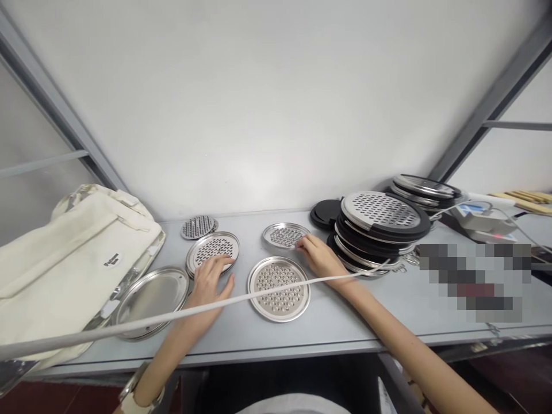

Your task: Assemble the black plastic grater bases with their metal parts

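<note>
My left hand [212,283] rests with its fingers apart over the near edge of a round metal grater disc [213,248] at the left centre. My right hand [317,254] pinches the right rim of a smaller grater disc [284,234], which looks slightly tilted. Between the hands and nearer to me, another round grater disc [279,290] lies flat on the grey table [241,339]. Plain round metal plates [153,296] lie left of my left hand. Behind it is a small dark-slotted disc [197,226].
A tall stack of black-rimmed discs [382,215] stands right of my right hand, with another stack [426,187] behind. Cream fabric bags [81,247] cover the left side. A white cable [241,298] crosses the view above my left forearm. Grey devices [483,218] sit far right.
</note>
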`<state>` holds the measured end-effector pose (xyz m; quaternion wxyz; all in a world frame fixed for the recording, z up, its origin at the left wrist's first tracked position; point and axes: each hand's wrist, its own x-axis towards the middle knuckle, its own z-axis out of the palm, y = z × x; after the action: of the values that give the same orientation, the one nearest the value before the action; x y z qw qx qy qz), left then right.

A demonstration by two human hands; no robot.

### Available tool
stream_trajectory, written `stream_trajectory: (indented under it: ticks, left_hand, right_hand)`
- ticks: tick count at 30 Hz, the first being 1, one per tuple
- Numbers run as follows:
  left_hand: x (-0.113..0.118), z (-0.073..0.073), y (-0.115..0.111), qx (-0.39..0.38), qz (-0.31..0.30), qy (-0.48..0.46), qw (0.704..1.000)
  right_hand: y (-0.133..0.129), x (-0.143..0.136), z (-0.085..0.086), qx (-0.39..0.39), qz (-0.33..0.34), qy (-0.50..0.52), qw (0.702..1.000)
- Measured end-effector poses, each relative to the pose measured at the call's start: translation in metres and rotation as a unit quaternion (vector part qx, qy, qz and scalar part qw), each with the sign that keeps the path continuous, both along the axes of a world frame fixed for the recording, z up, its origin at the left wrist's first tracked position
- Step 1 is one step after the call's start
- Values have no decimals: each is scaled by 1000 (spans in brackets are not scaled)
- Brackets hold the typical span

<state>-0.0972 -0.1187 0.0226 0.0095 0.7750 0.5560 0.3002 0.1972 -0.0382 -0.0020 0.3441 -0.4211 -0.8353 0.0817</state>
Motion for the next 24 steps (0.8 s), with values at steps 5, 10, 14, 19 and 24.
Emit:
stream_trajectory:
  ticks: [5, 10, 14, 19, 24]
  left_hand:
    - [17, 12, 5, -8, -27, -56, 998]
    - [28, 20, 13, -101, -42, -198, 974]
    - [34, 25, 13, -179, -63, -306, 933]
    - [37, 23, 6, -253, -59, -382, 887]
    - [35, 10, 0, -317, -51, -353, 879]
  right_hand:
    - [-6, -2, 25, -45, -36, 279, 958]
    - [-28, -8, 46, -290, 104, 529, 791]
    - [-50, -16, 45, -413, 145, 588, 680]
    - [-66, -12, 29, -469, 110, 544, 687]
    - [-74, 2, 15, -408, 15, 280, 869]
